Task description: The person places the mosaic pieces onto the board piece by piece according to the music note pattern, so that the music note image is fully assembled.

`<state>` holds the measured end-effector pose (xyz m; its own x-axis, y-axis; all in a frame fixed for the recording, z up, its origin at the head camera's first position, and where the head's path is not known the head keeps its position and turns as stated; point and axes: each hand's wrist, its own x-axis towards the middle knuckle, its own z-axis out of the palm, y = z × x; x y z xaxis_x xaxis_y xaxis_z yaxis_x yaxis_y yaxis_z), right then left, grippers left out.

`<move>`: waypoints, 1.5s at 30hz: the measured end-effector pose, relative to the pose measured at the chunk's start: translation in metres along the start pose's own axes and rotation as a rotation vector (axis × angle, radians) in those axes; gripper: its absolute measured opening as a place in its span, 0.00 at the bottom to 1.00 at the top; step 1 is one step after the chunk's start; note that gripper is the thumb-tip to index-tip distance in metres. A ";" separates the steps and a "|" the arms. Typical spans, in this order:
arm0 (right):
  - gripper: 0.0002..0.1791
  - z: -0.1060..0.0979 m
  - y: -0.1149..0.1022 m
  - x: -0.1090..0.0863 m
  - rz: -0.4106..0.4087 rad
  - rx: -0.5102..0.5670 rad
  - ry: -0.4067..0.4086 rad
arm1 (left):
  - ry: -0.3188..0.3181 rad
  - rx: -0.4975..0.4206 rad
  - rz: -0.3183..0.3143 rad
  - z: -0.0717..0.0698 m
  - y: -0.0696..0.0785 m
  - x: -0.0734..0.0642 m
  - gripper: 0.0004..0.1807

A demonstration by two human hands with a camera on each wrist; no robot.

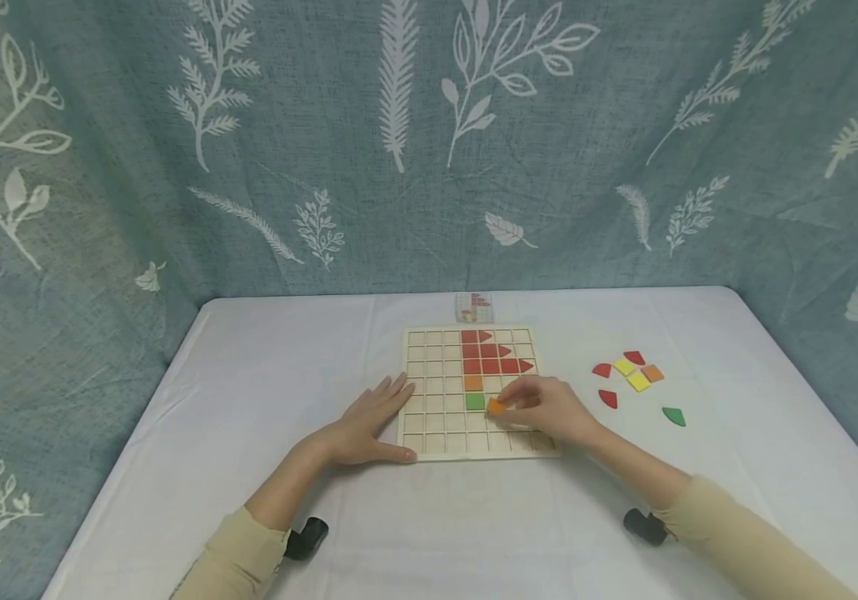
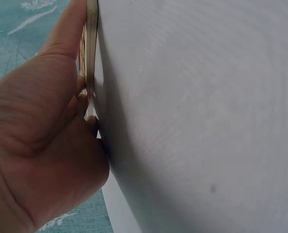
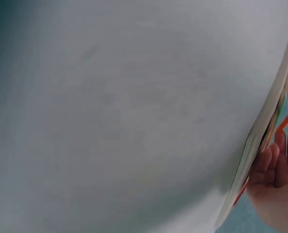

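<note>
A wooden grid board [image 1: 432,423] lies on the white table, with red squares and red pointed tiles filling cells in its upper right part. Below them sit an orange square [image 1: 472,382] and a green square [image 1: 476,402]. My right hand [image 1: 549,408] pinches an orange tile [image 1: 496,407] between thumb and fingers, just right of the green square and close over the board. In the right wrist view that orange tile [image 3: 285,122] appears edge-on at the fingertips. My left hand [image 1: 369,425] rests with spread, straight fingers at the board's left edge, thumb at the lower left corner.
Right of the board lie loose pieces: several red quarter-rounds [image 1: 608,399], two yellow squares [image 1: 639,381], an orange square [image 1: 652,372] and a green quarter-round [image 1: 673,416]. A small pattern card [image 1: 474,307] lies behind the board. A patterned blue-green curtain [image 1: 414,225] hangs behind the table.
</note>
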<state>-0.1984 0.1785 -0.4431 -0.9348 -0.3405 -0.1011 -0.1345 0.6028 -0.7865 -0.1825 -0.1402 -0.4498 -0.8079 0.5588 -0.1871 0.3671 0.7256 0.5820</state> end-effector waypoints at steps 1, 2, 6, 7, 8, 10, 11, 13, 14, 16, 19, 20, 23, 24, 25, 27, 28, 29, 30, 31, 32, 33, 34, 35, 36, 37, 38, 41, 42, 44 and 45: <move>0.11 0.003 -0.002 0.001 -0.029 -0.017 -0.017 | -0.001 -0.003 0.000 0.000 0.000 0.000 0.57; 0.10 0.006 -0.004 0.001 -0.057 -0.036 -0.031 | -0.002 -0.003 0.000 0.000 0.001 0.000 0.57; 0.09 0.014 -0.008 0.003 -0.171 -0.101 -0.074 | -0.001 -0.001 -0.003 0.000 0.001 0.000 0.57; 0.09 0.015 -0.008 0.003 -0.201 -0.112 -0.079 | 0.000 0.000 -0.003 0.000 0.001 0.000 0.57; 0.09 0.016 -0.009 0.004 -0.225 -0.124 -0.083 | 0.000 0.003 -0.004 0.000 0.001 0.000 0.57; 0.07 0.017 -0.010 0.004 -0.273 -0.144 -0.081 | 0.002 0.003 -0.005 0.001 0.001 0.000 0.57; 0.06 0.017 -0.011 0.005 -0.301 -0.154 -0.076 | 0.002 0.004 -0.005 0.001 0.001 0.000 0.57; 0.05 0.018 -0.012 0.005 -0.345 -0.173 -0.067 | 0.002 0.002 -0.003 0.001 0.000 0.000 0.57; 0.05 0.018 -0.012 0.005 -0.358 -0.186 -0.062 | 0.003 0.001 -0.002 0.000 0.000 0.000 0.57; 0.05 0.017 -0.013 0.005 -0.390 -0.214 -0.049 | 0.002 0.001 0.000 0.000 0.001 0.000 0.57; 0.05 0.016 -0.015 0.004 -0.402 -0.253 -0.048 | 0.001 0.003 0.002 -0.001 0.001 -0.001 0.57; 0.06 0.015 -0.015 0.003 -0.408 -0.264 -0.049 | 0.000 0.006 0.002 -0.001 0.001 -0.001 0.57; 0.05 0.014 -0.015 0.001 -0.388 -0.245 -0.057 | -0.002 0.008 0.002 -0.001 0.002 -0.001 0.57; 0.05 0.013 -0.015 0.000 -0.368 -0.218 -0.056 | -0.002 0.007 0.001 -0.001 0.002 -0.001 0.57; 0.05 0.011 -0.014 -0.002 -0.338 -0.184 -0.053 | -0.001 0.007 0.000 -0.001 0.002 -0.001 0.57; 0.05 0.007 -0.011 -0.005 -0.252 -0.121 -0.034 | -0.002 0.004 -0.003 -0.001 0.003 -0.001 0.57; 0.04 0.004 -0.009 -0.007 -0.203 -0.091 -0.018 | -0.001 0.002 -0.004 -0.001 0.003 -0.001 0.57; 0.04 0.000 -0.007 -0.009 -0.155 -0.071 0.000 | 0.000 0.002 -0.005 -0.001 0.003 -0.001 0.57; 0.05 -0.004 -0.004 -0.011 -0.115 -0.060 0.021 | 0.001 0.003 -0.004 -0.001 0.002 -0.001 0.57; 0.06 -0.009 -0.001 -0.013 -0.078 -0.059 0.040 | 0.000 0.005 -0.003 -0.001 0.002 -0.001 0.56; 0.06 -0.014 0.003 -0.016 -0.046 -0.069 0.063 | -0.001 0.006 -0.002 0.000 0.002 -0.001 0.56; 0.07 -0.020 0.006 -0.019 -0.023 -0.080 0.084 | 0.000 0.008 0.000 0.000 0.002 -0.001 0.56; 0.08 -0.026 0.011 -0.022 -0.011 -0.095 0.103 | 0.000 0.011 -0.001 0.000 0.002 -0.001 0.56; 0.09 -0.031 0.015 -0.025 -0.003 -0.117 0.123 | 0.001 0.013 -0.002 0.000 0.001 -0.001 0.56; 0.09 -0.037 0.019 -0.027 0.004 -0.142 0.142 | 0.001 0.014 -0.003 0.000 0.001 -0.001 0.56; 0.10 -0.043 0.024 -0.030 0.009 -0.167 0.160 | 0.002 0.015 -0.004 0.000 0.001 -0.001 0.56; 0.11 -0.048 0.028 -0.033 0.014 -0.193 0.178 | 0.003 0.013 -0.002 0.001 0.001 -0.001 0.56; 0.13 -0.063 0.040 -0.039 0.020 -0.259 0.222 | 0.007 0.016 0.004 0.001 0.001 -0.001 0.56; 0.13 -0.068 0.043 -0.041 0.022 -0.280 0.232 | 0.008 0.017 0.007 0.002 0.001 -0.001 0.56; 0.15 -0.075 0.048 -0.045 0.033 -0.313 0.246 | 0.010 0.020 0.011 0.002 0.000 -0.001 0.56; 0.16 -0.078 0.051 -0.046 0.035 -0.331 0.248 | 0.011 0.022 0.012 0.003 0.000 -0.001 0.56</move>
<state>-0.1881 0.2809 -0.4307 -0.9860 -0.1564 0.0575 -0.1624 0.8242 -0.5425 -0.1805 -0.1393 -0.4516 -0.8081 0.5636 -0.1713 0.3872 0.7274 0.5666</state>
